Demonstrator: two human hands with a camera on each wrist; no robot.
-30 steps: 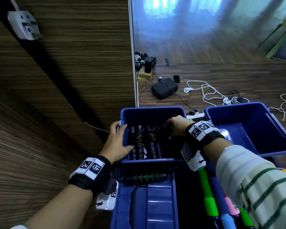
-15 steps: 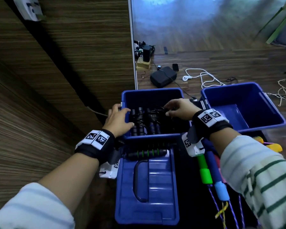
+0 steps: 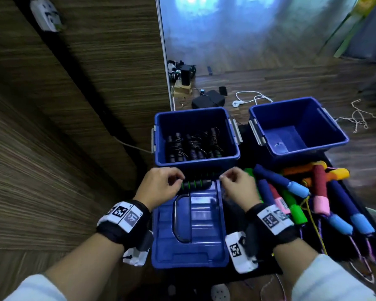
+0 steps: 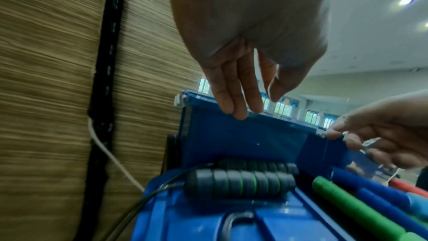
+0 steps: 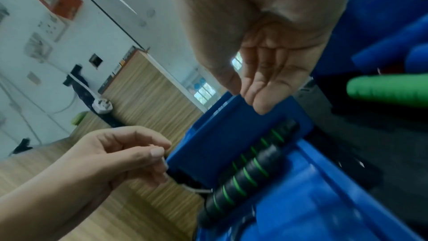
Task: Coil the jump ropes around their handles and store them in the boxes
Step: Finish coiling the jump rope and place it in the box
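A: From the head camera, where are the hands?
B: The left hand [image 3: 159, 185] and the right hand [image 3: 240, 185] hover just short of the left blue box [image 3: 195, 160], fingers loosely curled, holding nothing. Between them lie the black handles with green rings [image 3: 195, 184], on the far edge of the blue lid [image 3: 191, 227].
A: And the ropes?
B: Coiled black ropes [image 3: 193, 144] sit inside that box, beyond both hands. The empty right box [image 3: 297, 127] stands past the right hand; the coloured foam-handled ropes [image 3: 302, 192] lie loose beside that hand.
A: The left wrist view?
B: The left hand's fingers [image 4: 234, 89] hang straight and relaxed above the black handles, touching nothing. The right hand [image 4: 379, 131] shows at the far side, loosely curled; whether it pinches anything I cannot tell.
A: The right wrist view?
B: The right hand's fingers [image 5: 261, 83] hang loose over the box wall, and the left hand [image 5: 120, 155] is curled near the handles' cable end.
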